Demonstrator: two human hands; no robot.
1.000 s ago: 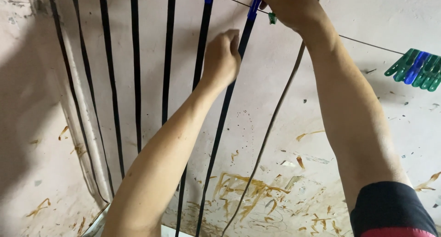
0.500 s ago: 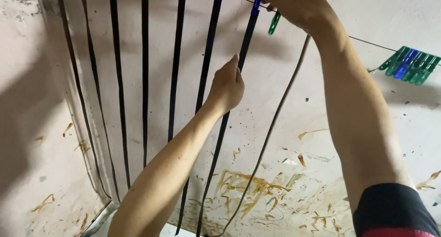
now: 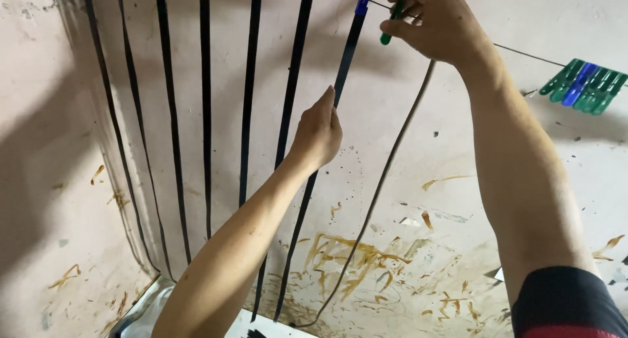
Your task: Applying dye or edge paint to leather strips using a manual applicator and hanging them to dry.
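Several black strips (image 3: 248,96) already hang side by side from a thin line (image 3: 523,51) strung across a stained wall (image 3: 458,200), two of them topped with blue pegs (the others' tops are cut off by the frame). One dark strip (image 3: 343,63) is being pegged now: the left hand (image 3: 318,134) closes its grip on it partway down, steadying it, while the right hand (image 3: 439,24) pinches a green peg (image 3: 390,25) up at the line just beside the strip's top. A cluster of spare green and blue pegs (image 3: 584,86) sits further along the line, unused. The held strip runs lengthwise from the line down toward the floor, slanting slightly left as it drops, as its neighbours do
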